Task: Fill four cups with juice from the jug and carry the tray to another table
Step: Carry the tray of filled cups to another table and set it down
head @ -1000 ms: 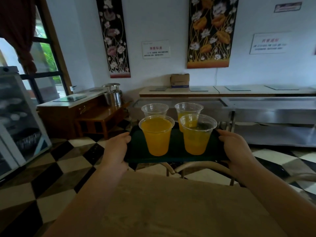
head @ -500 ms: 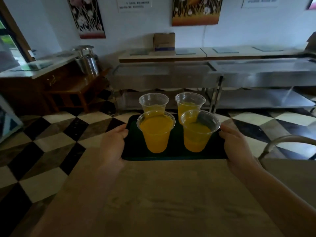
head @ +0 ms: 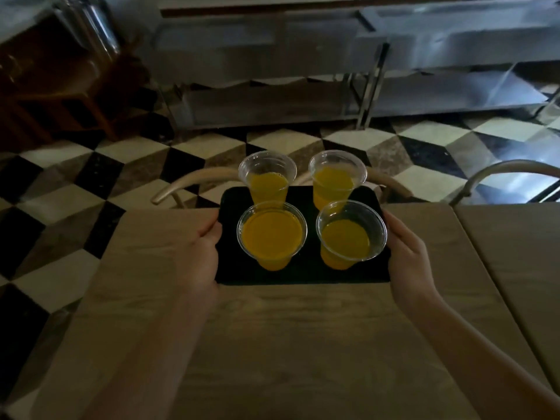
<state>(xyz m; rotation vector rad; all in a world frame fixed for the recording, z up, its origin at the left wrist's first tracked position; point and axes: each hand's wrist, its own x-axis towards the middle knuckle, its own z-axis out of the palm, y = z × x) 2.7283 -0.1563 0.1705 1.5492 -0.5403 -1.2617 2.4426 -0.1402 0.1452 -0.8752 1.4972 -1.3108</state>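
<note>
A dark tray is held over the far part of a light wooden table. Several clear plastic cups of orange juice stand on it: near left cup, near right cup, far left cup, far right cup. My left hand grips the tray's left edge, thumb on top. My right hand grips the right edge the same way. Whether the tray touches the table I cannot tell. No jug is in view.
A second wooden table adjoins on the right. Curved chair backs stand beyond the far edge, another chair at right. Steel counters line the back; the floor is checkered tile.
The tray has come lower and further over the wooden table, and my view has tilted down. Both hands keep their grip on its edges.
</note>
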